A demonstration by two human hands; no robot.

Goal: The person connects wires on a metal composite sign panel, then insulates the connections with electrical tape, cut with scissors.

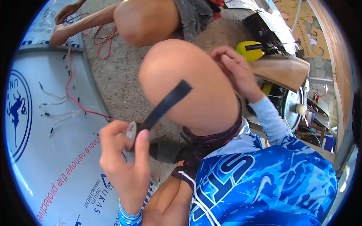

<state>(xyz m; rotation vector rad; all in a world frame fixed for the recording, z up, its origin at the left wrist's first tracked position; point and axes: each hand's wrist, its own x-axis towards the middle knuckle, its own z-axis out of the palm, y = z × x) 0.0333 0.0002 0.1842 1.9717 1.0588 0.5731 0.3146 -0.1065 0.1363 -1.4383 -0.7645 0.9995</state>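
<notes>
My left hand (126,162) grips a roll of black electrical tape (132,135) between thumb and fingers. From the roll, a loose strip of black tape (167,104) sticks out up and to the right, passing in front of my bare raised knee (173,71). On the far side of that knee is my right hand (239,73), its fingers curled in toward the thumb. The knee partly hides those fingertips, so anything between them cannot be made out. Left of the tape, a red cable (70,84) with several thin white branch wires lies on a film-covered panel (75,128).
Another person's arm (86,25) reaches over the panel's far end, their bent knee (147,22) close by. Loose red wire (107,37) lies on the concrete floor (117,75). To the right are a yellow round object (250,52), a wooden board (281,69) and clutter.
</notes>
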